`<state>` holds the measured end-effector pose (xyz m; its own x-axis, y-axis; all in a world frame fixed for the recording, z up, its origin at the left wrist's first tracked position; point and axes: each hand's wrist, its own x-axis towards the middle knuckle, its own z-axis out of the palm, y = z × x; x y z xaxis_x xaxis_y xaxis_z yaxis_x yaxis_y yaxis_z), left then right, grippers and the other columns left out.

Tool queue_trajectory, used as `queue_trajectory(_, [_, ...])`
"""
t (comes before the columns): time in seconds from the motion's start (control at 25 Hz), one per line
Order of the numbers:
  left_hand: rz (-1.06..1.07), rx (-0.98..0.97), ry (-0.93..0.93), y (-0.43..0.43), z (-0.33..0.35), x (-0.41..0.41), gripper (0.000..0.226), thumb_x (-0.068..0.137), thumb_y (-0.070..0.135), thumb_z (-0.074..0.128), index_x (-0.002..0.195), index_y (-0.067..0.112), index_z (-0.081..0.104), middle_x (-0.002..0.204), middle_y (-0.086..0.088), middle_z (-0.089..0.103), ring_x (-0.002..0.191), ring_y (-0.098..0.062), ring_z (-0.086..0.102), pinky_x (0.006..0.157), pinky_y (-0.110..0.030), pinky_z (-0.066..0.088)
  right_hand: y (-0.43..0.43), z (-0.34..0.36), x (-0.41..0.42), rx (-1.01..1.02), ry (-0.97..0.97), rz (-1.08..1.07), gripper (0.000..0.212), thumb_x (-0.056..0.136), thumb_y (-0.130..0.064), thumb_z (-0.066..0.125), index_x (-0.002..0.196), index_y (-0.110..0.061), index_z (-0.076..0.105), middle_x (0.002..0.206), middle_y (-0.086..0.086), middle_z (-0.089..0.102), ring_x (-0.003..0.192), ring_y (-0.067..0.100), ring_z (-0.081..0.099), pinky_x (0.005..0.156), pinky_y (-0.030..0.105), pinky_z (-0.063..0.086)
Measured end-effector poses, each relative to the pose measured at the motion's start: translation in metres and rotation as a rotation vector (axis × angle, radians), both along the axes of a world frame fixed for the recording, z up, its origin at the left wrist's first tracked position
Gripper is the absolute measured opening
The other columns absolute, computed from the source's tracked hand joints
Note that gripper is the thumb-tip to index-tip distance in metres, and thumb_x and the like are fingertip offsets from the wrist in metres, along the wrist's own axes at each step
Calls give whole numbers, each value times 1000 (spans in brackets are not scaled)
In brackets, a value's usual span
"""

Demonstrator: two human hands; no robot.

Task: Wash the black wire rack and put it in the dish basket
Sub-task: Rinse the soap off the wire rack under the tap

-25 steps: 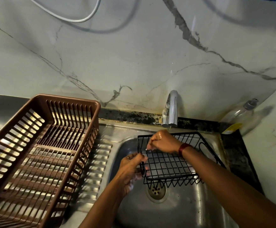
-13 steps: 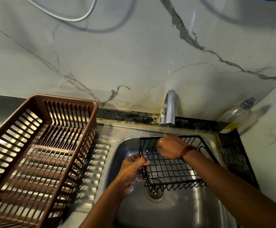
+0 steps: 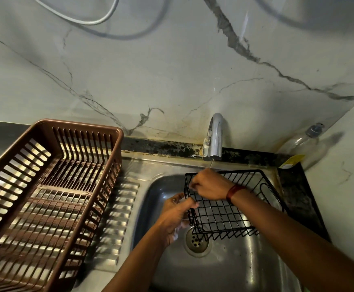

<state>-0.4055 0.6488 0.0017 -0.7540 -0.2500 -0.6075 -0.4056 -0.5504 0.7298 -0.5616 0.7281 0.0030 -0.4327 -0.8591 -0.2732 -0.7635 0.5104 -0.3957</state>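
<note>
Fingers [image 3: 180,200] of the left hand [image 3: 175,218] curl round the rack [image 3: 220,216] at its 9 o'clock rim. The right hand [image 3: 211,186] pinches wires at its 11 o'clock corner, having slid leftward from under the tap [image 3: 215,138] at 12 o'clock. The rack stays tilted over the sink [image 3: 235,260], so rinsing likely continues, and the basket [image 3: 77,124] at 9 o'clock still waits.

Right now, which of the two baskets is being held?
The black wire rack: the left hand grips its edge, the right hand on its wires. The brown dish basket sits untouched on the drainboard.
</note>
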Motion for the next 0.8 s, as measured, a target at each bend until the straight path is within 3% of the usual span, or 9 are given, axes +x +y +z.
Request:
queue_trajectory(0.08, [-3,8,-9,1,4,-3,49,60,26,83,105,11,71,100,-6,75,110,-39,66,104,-63,46,-8,6,5,-61,-121,-34,19,90,-11,55,84,-4,72,86,6,71,76,17,66,75,30,54])
queue_trajectory(0.2, [14,41,-11,0,2,0,17,78,13,76,94,9,69,96,-7,70,99,-32,67,104,-63,47,4,5,-2,21,-58,-60,21,90,-7,53,89,-5,73,96,6,72,85,15,67,78,24,50])
queue_trajectory(0.28, [25,25,-26,2,0,4,39,62,23,83,97,10,70,104,-8,71,109,-34,66,103,-62,48,17,-1,-3,133,99,-61,20,87,-7,51,78,-3,68,97,9,70,85,20,66,76,27,51])
queue_trajectory(0.36, [34,4,-34,5,-2,5,76,44,33,86,115,10,67,116,-11,70,114,-34,64,102,-59,50,19,-4,-1,162,145,-34,19,86,-9,51,72,-5,63,93,9,69,80,21,64,72,28,52])
queue_trajectory(0.44, [13,-8,-35,6,-7,6,94,41,35,87,129,12,61,120,-12,68,116,-33,64,101,-58,51,11,-2,6,24,-40,-32,20,90,-10,54,84,-10,73,88,-4,70,76,7,64,76,22,52])
queue_trajectory(0.52, [17,-12,-26,3,-7,9,93,43,35,86,130,13,61,118,-11,69,115,-33,64,101,-59,52,5,0,12,-140,-233,-109,16,90,-7,60,86,-13,74,82,-11,68,72,-5,62,74,11,48])
queue_trajectory(0.64, [73,-31,-42,-11,-5,19,64,60,30,87,117,11,66,106,-9,72,113,-37,65,100,-62,51,17,-14,-2,-101,-210,-164,16,91,-13,59,90,-16,75,95,-8,73,86,-1,65,83,15,49])
queue_trajectory(0.72, [108,-48,-64,-21,-9,27,25,80,16,78,102,9,69,94,-6,76,109,-37,67,102,-63,49,35,-21,-18,21,-10,-216,19,92,-21,56,85,-18,74,91,-5,72,76,4,63,71,17,47])
queue_trajectory(0.8, [115,-62,-83,-25,-11,31,13,85,10,72,97,8,68,92,-6,76,106,-35,68,103,-63,48,38,-23,-24,105,176,-254,23,89,-20,52,75,-15,69,80,2,69,63,11,57,57,20,39])
